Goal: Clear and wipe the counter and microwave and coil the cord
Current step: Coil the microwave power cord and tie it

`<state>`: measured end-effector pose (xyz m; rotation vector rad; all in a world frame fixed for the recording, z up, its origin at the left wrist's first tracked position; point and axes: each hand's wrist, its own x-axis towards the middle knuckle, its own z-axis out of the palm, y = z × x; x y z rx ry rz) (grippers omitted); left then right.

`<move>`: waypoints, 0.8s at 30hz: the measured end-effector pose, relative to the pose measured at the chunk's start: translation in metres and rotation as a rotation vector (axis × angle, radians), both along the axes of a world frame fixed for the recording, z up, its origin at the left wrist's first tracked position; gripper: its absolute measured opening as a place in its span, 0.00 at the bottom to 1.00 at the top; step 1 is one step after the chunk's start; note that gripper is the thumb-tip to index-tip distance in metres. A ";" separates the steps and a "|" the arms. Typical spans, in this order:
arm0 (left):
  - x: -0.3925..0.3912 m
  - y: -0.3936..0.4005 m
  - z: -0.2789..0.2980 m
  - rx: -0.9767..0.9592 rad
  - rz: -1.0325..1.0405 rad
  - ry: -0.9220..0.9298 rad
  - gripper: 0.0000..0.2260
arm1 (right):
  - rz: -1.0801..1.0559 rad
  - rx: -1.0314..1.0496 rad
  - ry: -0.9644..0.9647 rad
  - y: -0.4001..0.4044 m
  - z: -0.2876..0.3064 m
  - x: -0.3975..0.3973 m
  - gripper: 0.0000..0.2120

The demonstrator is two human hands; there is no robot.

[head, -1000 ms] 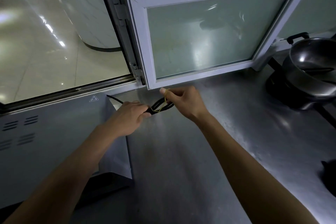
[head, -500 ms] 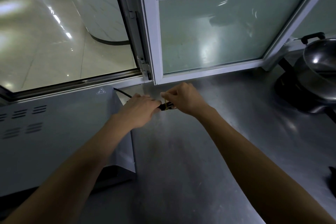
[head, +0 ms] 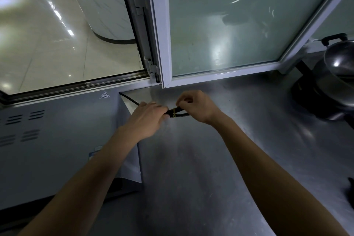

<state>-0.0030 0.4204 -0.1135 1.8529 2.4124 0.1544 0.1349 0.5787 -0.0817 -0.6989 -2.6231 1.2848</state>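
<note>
A black cord runs from behind the grey microwave to a folded bundle held just above the steel counter. A yellowish rubber band is wound round the bundle. My left hand grips the bundle's left end, fingers curled over it. My right hand holds the right end, thumb and forefinger pinching right at the band. Most of the bundle is hidden inside both hands.
A white-framed frosted window stands swung open over the counter's back edge. A steel wok sits on a black burner at the right. A dark object pokes in at the right edge.
The stretched loop of rubber band has been drawn tight onto the cord bundle, and my hands have come closer together. The camera has tilted slightly.
</note>
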 end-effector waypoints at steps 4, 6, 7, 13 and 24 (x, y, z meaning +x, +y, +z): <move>-0.001 0.007 -0.008 0.006 0.021 0.032 0.09 | 0.032 0.068 0.042 0.002 -0.010 0.009 0.07; -0.001 0.011 -0.013 -0.008 0.031 0.063 0.10 | 0.043 0.110 0.070 0.005 -0.019 0.013 0.08; -0.002 0.013 -0.015 -0.020 0.034 0.088 0.10 | 0.057 0.138 0.087 0.008 -0.023 0.015 0.08; -0.009 0.028 -0.029 -0.112 0.133 0.114 0.11 | 0.100 0.342 0.114 0.013 -0.068 0.016 0.11; -0.037 0.064 -0.079 -0.267 0.333 0.309 0.11 | 0.084 0.470 0.165 0.023 -0.153 -0.034 0.14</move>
